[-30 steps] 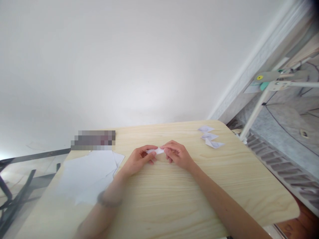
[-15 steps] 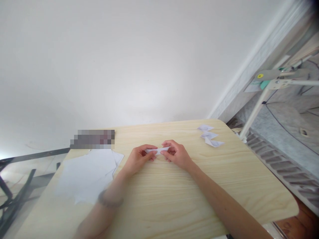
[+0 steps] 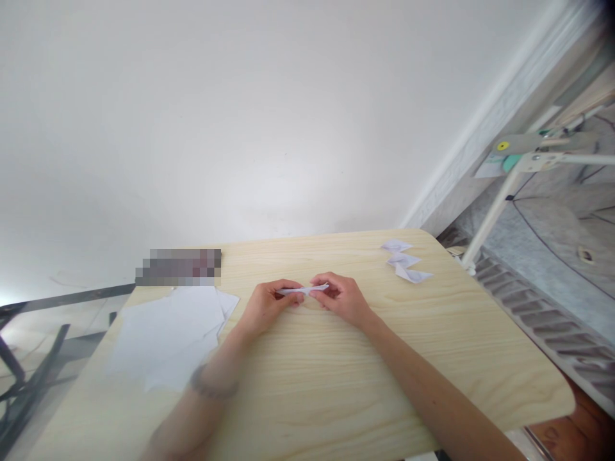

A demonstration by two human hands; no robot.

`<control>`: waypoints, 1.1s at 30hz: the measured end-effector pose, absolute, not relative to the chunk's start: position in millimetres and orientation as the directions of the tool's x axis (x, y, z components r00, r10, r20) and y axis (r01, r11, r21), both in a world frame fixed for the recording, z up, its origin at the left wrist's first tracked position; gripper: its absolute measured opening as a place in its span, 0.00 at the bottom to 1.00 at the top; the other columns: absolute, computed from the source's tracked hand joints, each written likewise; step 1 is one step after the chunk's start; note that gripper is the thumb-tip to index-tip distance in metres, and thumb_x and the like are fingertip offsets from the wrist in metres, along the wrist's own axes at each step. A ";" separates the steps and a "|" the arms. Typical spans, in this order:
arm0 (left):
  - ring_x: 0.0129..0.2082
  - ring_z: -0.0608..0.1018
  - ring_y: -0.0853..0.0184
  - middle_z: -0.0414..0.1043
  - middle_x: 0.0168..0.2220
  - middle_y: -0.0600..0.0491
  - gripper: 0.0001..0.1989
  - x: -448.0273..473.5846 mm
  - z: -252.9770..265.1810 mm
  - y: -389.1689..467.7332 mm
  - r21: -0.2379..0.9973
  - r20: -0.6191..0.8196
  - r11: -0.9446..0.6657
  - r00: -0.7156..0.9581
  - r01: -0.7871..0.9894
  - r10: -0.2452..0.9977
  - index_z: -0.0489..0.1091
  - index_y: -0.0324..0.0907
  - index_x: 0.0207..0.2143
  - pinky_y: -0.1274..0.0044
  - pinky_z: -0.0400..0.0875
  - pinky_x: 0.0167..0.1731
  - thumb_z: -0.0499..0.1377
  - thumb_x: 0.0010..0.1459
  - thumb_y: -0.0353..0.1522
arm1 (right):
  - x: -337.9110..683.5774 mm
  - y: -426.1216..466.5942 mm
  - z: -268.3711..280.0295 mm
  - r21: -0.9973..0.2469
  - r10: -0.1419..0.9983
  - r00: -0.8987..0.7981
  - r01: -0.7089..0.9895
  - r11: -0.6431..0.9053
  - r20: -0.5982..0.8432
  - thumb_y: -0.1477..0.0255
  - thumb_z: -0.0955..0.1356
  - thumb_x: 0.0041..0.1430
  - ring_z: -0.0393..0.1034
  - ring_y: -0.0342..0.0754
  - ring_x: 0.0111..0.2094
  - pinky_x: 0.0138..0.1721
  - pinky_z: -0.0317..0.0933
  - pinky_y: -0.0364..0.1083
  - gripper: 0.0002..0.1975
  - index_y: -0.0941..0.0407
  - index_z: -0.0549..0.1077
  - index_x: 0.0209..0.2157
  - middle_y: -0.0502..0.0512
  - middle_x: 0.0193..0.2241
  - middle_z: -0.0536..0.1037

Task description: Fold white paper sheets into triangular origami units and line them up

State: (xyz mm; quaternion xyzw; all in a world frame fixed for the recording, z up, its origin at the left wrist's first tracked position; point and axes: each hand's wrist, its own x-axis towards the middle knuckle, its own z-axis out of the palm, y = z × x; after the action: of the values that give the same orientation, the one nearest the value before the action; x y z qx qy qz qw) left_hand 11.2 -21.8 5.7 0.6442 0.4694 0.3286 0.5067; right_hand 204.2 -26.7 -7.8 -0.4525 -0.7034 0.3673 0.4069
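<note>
Folded Paper Strip Pinched Between Two Hands

The folded paper strip (image 3: pixel 313 289), white and narrow, lay nearly level between the person's two hands, over the middle of the far half of the table (image 3: pixel 327 384); whether it touched the tabletop could not be told. The left hand (image 3: pixel 269 303) pinched its left end between thumb and fingers; the right hand (image 3: pixel 346 299) pinched its right part likewise, the fingertips of the two hands near each other. To the right, well apart from the hands, three folded paper pieces (image 3: pixel 414 276) sat in a slanting row near the far right corner; to the left lay overlapping white sheets (image 3: pixel 163 333), with a pixelated dark object (image 3: pixel 180 266) just beyond them. A dark bracelet (image 3: pixel 214 382) circled the left wrist; a pale wall (image 3: pixel 264 115) rose behind the table; a white metal frame (image 3: pixel 490 218) stood at right.
</note>
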 end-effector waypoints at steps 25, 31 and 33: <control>0.29 0.76 0.67 0.76 0.27 0.52 0.15 12.3 6.2 -21.7 0.951 -0.053 -0.041 0.292 0.306 0.955 0.72 0.38 0.38 0.78 0.69 0.32 0.58 0.49 0.37 | 202.2 -23.7 -8.7 -0.870 0.939 -0.226 0.368 0.327 0.257 0.63 0.66 0.51 0.67 0.40 0.16 0.18 0.59 0.38 0.11 0.56 0.75 0.30 0.51 0.23 0.77; 0.30 0.77 0.66 0.76 0.29 0.53 0.15 11.9 6.4 -21.2 0.939 -0.098 -0.022 0.328 0.344 0.939 0.72 0.40 0.39 0.77 0.69 0.34 0.58 0.49 0.37 | 204.3 -22.9 -10.7 -0.846 0.933 -0.255 0.410 0.342 0.253 0.65 0.68 0.49 0.69 0.42 0.21 0.24 0.63 0.40 0.11 0.56 0.74 0.33 0.51 0.25 0.77; 0.29 0.76 0.66 0.76 0.29 0.53 0.14 11.8 7.7 -21.7 0.938 -0.096 -0.030 0.340 0.346 0.935 0.72 0.40 0.37 0.78 0.70 0.33 0.57 0.50 0.37 | 205.3 -22.6 -9.6 -0.843 0.930 -0.269 0.412 0.345 0.249 0.66 0.68 0.49 0.69 0.42 0.23 0.26 0.63 0.40 0.10 0.55 0.74 0.33 0.50 0.26 0.77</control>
State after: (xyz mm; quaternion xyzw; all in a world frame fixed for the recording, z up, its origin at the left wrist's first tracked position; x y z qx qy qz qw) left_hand 11.8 -21.7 7.7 0.6526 0.4908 0.2982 0.4942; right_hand 205.3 -22.6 -9.6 -0.4643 -0.7229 0.3344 0.3873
